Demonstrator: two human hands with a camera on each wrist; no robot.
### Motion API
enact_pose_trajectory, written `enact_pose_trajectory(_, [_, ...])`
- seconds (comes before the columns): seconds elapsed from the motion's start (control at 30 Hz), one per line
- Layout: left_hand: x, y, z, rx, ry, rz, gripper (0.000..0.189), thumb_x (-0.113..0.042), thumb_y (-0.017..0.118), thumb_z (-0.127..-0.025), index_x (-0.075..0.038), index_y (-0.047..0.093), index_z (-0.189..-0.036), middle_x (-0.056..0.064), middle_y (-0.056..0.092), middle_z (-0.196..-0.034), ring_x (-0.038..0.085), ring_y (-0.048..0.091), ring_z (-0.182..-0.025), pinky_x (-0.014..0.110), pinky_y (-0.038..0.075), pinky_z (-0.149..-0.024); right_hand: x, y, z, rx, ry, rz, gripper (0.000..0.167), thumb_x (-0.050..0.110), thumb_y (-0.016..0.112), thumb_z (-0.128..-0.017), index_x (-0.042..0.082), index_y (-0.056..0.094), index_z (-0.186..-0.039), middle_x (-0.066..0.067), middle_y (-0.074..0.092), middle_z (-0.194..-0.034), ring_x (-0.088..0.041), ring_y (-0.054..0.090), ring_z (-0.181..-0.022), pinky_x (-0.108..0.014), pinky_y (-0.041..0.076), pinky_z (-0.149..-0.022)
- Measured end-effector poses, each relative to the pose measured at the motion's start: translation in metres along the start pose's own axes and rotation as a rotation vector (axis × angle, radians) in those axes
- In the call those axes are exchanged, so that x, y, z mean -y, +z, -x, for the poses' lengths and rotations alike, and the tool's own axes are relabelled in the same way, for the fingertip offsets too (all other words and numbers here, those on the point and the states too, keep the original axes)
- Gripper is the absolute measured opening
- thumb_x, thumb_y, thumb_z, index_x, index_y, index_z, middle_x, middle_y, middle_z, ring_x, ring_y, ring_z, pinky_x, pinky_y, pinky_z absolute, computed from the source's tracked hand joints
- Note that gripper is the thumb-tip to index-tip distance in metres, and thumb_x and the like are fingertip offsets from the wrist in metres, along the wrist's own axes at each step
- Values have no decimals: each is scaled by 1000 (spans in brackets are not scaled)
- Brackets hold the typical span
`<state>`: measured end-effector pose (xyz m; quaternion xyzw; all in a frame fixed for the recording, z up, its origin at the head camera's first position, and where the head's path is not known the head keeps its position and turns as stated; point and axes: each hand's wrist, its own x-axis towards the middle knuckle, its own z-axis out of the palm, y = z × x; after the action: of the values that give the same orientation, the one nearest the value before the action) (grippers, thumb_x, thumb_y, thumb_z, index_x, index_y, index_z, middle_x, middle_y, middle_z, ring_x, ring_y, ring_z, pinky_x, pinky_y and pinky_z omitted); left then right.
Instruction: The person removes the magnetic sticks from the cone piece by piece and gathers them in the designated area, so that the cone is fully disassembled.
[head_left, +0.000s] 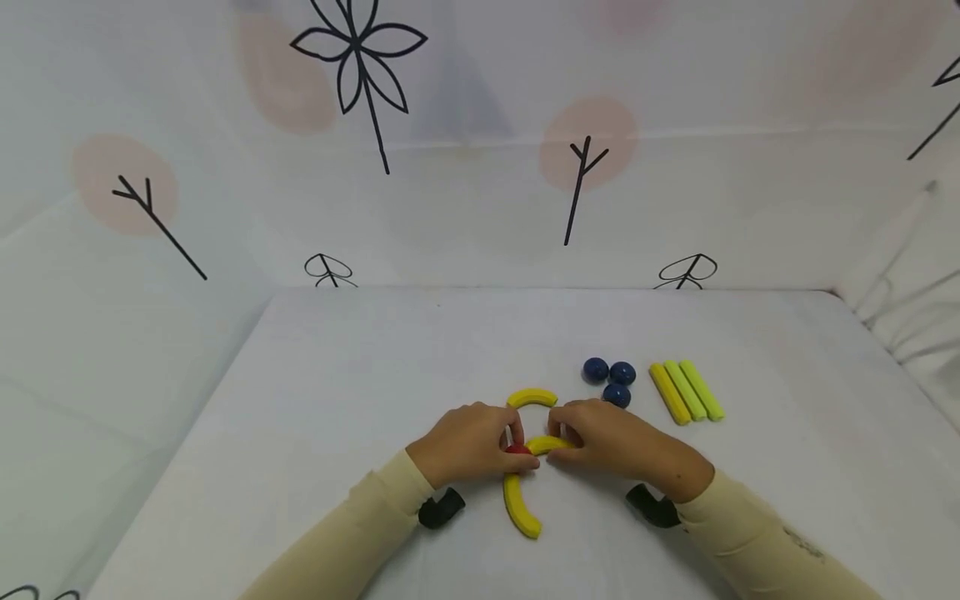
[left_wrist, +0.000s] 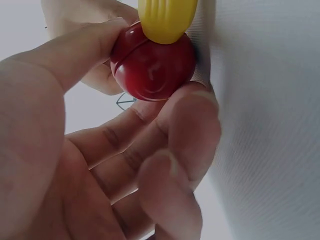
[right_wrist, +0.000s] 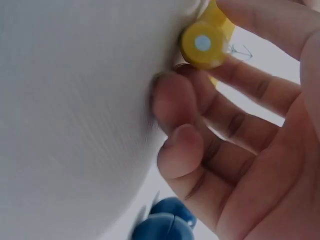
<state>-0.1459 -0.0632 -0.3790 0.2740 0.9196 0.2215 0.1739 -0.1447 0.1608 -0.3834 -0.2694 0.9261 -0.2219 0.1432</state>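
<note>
My left hand (head_left: 468,440) pinches a glossy red ball (left_wrist: 152,70) between thumb and fingertips, low on the white table. A ribbed yellow piece (left_wrist: 167,20) meets the ball in the left wrist view. From the right, my right hand (head_left: 611,442) holds a curved yellow stick (head_left: 544,445) by its end, the other end against the ball. That stick's round end (right_wrist: 204,44) has a pale disc at its centre. Below the ball lies another curved yellow stick (head_left: 521,510), its upper end close under the left hand. A third curved yellow stick (head_left: 532,396) lies just beyond both hands.
Behind the right hand, three dark blue balls (head_left: 617,395) sit grouped together. Farther right, three straight sticks (head_left: 686,390), one yellow and two yellow-green, lie side by side. A white cloth wall (head_left: 480,217) with plant drawings stands behind the table.
</note>
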Motion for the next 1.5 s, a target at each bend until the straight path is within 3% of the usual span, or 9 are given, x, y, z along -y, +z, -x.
enact_pose_trajectory(0.13, [1, 0, 0, 13, 13, 3, 30, -49, 78, -83, -22, 68, -88, -11, 56, -62, 4, 48, -56, 21, 37, -52, -1, 4, -2, 10, -54, -26, 17, 27, 77, -89, 19, 62, -87, 10, 49, -68, -2, 45, -64, -20, 41, -58])
enact_pose_trajectory(0.3, [-1, -4, 1, 50, 21, 2, 28, -46, 81, -81, -23, 68, -90, -11, 58, -62, 3, 50, -56, 20, 38, -52, 0, 1, -2, 17, 7, -37, 16, 24, 74, -91, 17, 61, -87, 8, 52, -71, -5, 47, -65, -21, 42, -58])
enact_pose_trajectory(0.57, [-1, -5, 2, 44, 46, 1, 30, -46, 83, -79, -23, 66, -86, -12, 58, -62, 2, 50, -56, 20, 38, -52, 4, 2, -9, -73, 72, 44, 16, 28, 75, -90, 16, 67, -96, 8, 53, -70, -7, 48, -63, -21, 42, -58])
enact_pose_trajectory(0.93, [0, -7, 0, 44, 30, 5, 31, -47, 83, -79, -22, 66, -88, -12, 59, -64, 3, 52, -58, 20, 41, -54, 16, -2, -27, -142, 121, 170, 20, 18, 81, -85, 11, 68, -99, -1, 66, -91, -12, 57, -79, -31, 56, -78])
enact_pose_trajectory(1.2, [1, -6, 0, 48, 20, -3, 33, -50, 82, -79, -23, 65, -88, -12, 58, -65, 3, 52, -60, 20, 41, -55, 13, 1, -25, -133, 100, 236, 22, 22, 82, -83, 16, 73, -102, 3, 64, -90, -8, 54, -73, -25, 52, -69])
enact_pose_trajectory(1.5, [3, -6, -1, 52, 15, -8, 33, -51, 82, -78, -24, 65, -88, -12, 57, -65, 3, 51, -59, 20, 40, -54, 7, -6, -18, -39, 95, 85, 27, 11, 79, -83, 14, 70, -108, 2, 61, -94, -11, 52, -79, -27, 52, -73])
